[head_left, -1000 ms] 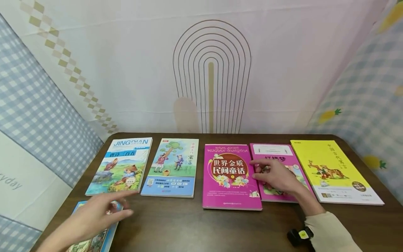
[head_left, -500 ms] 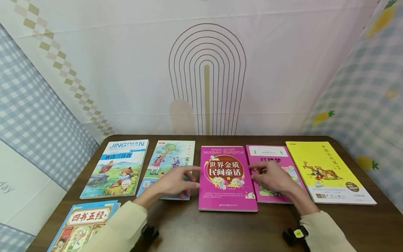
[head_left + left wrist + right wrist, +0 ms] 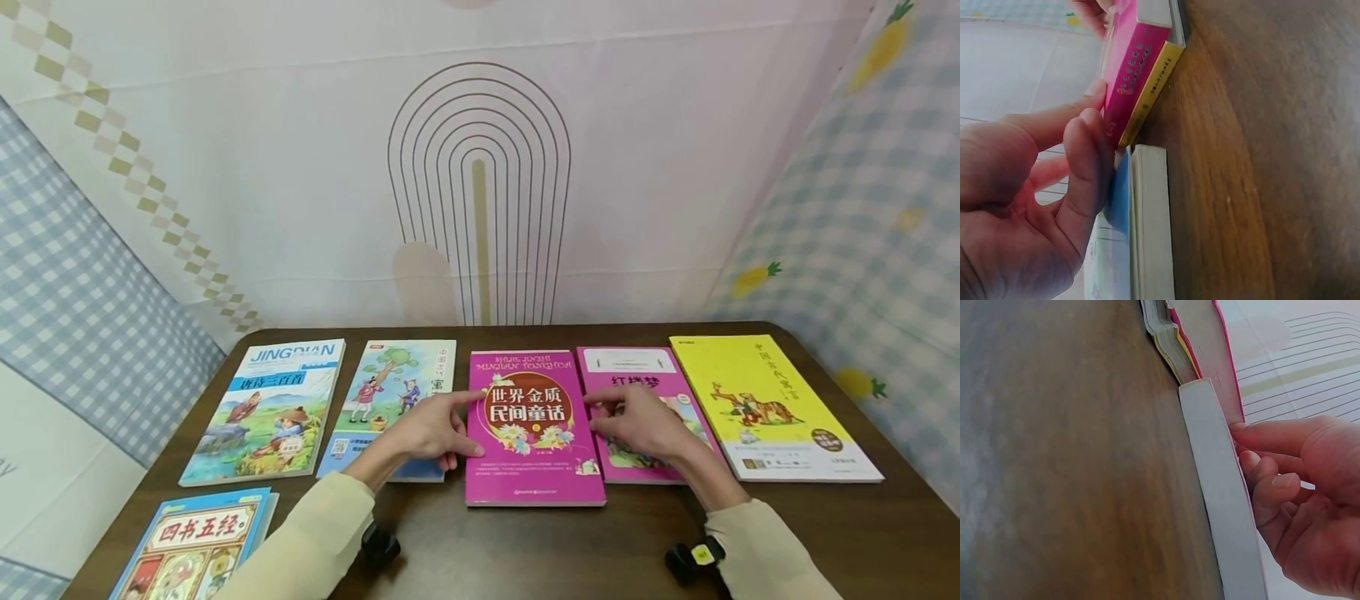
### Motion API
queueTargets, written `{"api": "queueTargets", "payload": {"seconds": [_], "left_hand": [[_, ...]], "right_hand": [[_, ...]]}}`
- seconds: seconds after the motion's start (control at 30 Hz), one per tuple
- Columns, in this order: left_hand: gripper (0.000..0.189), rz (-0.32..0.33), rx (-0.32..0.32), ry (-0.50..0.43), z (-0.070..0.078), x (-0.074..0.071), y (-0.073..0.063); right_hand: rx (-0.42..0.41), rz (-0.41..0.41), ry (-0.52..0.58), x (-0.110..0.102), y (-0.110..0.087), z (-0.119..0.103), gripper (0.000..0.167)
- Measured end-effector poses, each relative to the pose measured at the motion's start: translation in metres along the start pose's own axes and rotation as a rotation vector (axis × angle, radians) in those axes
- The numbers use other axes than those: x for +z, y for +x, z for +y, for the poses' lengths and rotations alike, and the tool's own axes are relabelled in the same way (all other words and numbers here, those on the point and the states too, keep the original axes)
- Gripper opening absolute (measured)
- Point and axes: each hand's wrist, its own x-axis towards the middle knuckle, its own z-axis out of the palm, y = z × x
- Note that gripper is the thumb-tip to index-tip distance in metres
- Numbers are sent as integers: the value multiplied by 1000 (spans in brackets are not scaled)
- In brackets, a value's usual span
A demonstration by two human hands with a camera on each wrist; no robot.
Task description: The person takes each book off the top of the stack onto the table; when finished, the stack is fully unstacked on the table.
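A magenta book [image 3: 528, 479] with a dark red oval title lies face up in the middle of the table. My left hand [image 3: 429, 429] holds its left edge, thumb and index fingertips right at the cover's side. Along the opposite edge, the thumb and index finger of my right hand [image 3: 647, 421] hold the book too. In the left wrist view, the magenta spine [image 3: 1132, 78] lies over a yellow spine [image 3: 1152, 94]. The right wrist view shows the thumb of my right hand [image 3: 1310, 494] against the book's page side [image 3: 1213, 350], other fingers bent below it.
A second magenta book [image 3: 708, 433] and a yellow book [image 3: 757, 375] lie to the right. Leftward are a blue-and-white tree-cover book [image 3: 356, 367] and a landscape-cover book [image 3: 258, 417]. A blue-edged book [image 3: 198, 529] lies at front left. A patterned cloth [image 3: 637, 167] hangs behind the table [image 3: 525, 550].
My left hand has come from the front left over to the magenta book's left edge. My right hand stays at its right edge. The whole view has shifted slightly.
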Motion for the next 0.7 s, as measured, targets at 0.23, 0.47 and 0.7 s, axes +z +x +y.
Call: {"api": "queueTargets", "payload": {"seconds": [0.23,0.47,0.7], "left_hand": [[98,6,-59,34,9,6,4],[101,22,-97,98,18,7,6],[104,8,-62,72,21,-1,2]], "right_hand": [[15,-3,19,-1,-2,2,45],[-3,-20,59,-1,-2,4,44],[-13,-7,40,0,0,0,45]]}}
